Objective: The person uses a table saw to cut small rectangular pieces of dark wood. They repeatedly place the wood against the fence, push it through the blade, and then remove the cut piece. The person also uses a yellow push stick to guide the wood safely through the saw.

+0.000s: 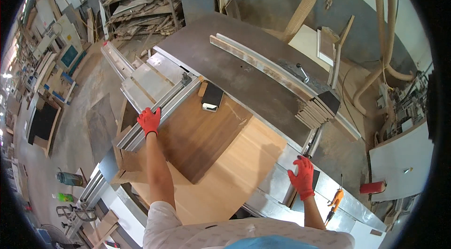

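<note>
My left hand [149, 121], in a red glove, grips the aluminium fence [174, 103] on the left, its fingers curled over the rail. Beside the fence lies a brown wood panel [202, 131]. A lighter wood panel [239, 169] adjoins it and reaches toward my body. At the brown panel's far end sits a black block with a white end [212, 97], next to a small wood piece. My right hand [303, 177], also red-gloved, is open with thumb and fingers apart. It is over the metal table [272, 183], near a dark flat piece [315, 181], and holds nothing.
Beyond the panels spreads the dark saw table [263, 84] with a long rip fence [263, 63]. Several stacked wood strips [312, 115] rest near its right end. An orange-handled tool [336, 200] lies at right. Shelves of offcuts [138, 4] and hoses [310, 0] stand behind.
</note>
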Available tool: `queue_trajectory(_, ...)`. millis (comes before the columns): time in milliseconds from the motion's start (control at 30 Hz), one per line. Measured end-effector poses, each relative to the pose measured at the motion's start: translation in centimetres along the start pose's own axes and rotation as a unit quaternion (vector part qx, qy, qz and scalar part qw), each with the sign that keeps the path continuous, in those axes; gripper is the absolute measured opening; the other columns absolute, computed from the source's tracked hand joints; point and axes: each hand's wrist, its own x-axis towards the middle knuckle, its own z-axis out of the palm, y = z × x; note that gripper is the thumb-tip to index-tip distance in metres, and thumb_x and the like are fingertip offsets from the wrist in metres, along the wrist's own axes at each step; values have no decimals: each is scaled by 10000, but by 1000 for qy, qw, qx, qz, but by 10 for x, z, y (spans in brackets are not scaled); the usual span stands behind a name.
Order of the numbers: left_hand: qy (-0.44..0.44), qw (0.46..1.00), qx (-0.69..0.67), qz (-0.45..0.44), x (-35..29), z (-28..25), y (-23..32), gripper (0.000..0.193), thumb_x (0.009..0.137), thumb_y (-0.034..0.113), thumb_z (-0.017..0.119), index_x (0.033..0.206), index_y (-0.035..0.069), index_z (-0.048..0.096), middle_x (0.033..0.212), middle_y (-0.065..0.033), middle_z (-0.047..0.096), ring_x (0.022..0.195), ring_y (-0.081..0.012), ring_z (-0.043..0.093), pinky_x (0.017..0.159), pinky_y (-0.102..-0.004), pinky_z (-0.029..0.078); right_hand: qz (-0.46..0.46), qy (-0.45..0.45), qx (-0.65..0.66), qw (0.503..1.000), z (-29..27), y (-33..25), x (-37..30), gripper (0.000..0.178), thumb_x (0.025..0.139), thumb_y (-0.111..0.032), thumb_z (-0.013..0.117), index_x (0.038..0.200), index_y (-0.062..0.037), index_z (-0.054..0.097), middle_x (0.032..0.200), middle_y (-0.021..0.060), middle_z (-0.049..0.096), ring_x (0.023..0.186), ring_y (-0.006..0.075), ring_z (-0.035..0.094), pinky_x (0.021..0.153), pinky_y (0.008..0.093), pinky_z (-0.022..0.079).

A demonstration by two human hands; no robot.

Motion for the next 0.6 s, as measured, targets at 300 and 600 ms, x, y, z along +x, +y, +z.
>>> queue_trajectory(300, -74, 997, 10, -24, -1, -6, 11, 693, 913, 653, 630, 1221, 36, 698, 1282, -218, 702, 1234, -420, 614, 1106, -544, 380, 97, 55, -36, 993, -4, 34, -80, 373, 759, -152, 816, 1092, -96, 658, 1340, 210, 641, 1321, 414, 551, 1109, 531, 407)
queue_trajectory(600, -44, 998, 38, 4, -5, 11, -1, 686, 930, 675, 604, 1184, 46, 702, 1235, -211, 719, 1190, -415, 642, 1065, -564, 413, 190, 59, -39, 979, 5, 45, -81, 493, 771, -187, 826, 1204, -103, 605, 1443, 238, 561, 1379, 438, 488, 1134, 566, 376)
